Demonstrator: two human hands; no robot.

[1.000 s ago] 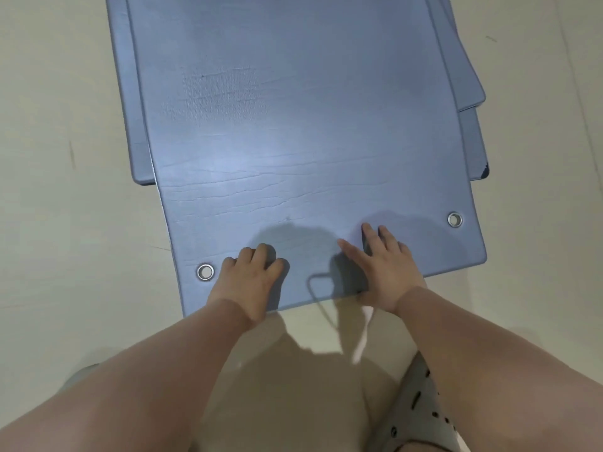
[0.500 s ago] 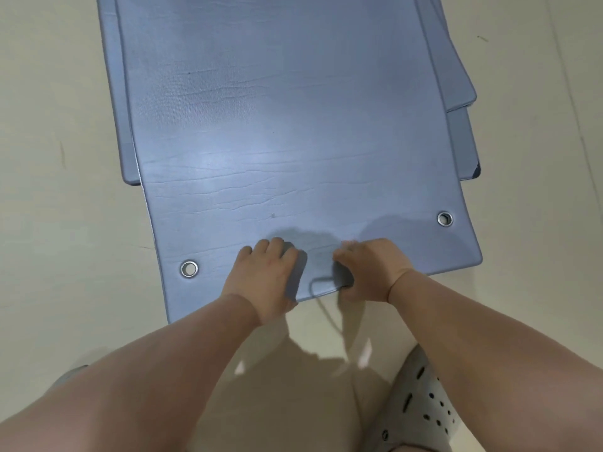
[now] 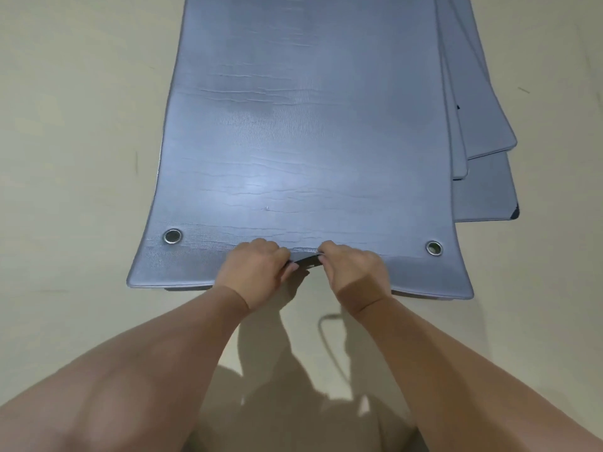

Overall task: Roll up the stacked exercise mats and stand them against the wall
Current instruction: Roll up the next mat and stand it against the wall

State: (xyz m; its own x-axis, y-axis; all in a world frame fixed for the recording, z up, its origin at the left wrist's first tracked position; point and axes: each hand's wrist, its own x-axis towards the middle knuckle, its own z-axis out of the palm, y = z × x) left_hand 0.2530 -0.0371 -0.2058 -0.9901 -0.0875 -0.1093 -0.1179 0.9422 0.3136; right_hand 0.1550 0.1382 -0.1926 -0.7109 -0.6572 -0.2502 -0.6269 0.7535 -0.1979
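A stack of blue-grey exercise mats lies flat on the pale floor, running away from me. The top mat (image 3: 303, 135) has a metal eyelet at each near corner. My left hand (image 3: 256, 272) and my right hand (image 3: 354, 274) sit side by side at the middle of its near edge. Both have their fingers curled round that edge, which is lifted and bent into a small hump between them. Lower mats (image 3: 483, 190) stick out at the right side of the stack.
Pale floor (image 3: 75, 158) surrounds the mats on the left, right and near side. My forearms and knees fill the bottom of the view. No wall is in sight.
My hands went from lying flat on the mat's near end to curling round its edge, close together. The edge between them has lifted. The view has shifted so the mat looks squarer.
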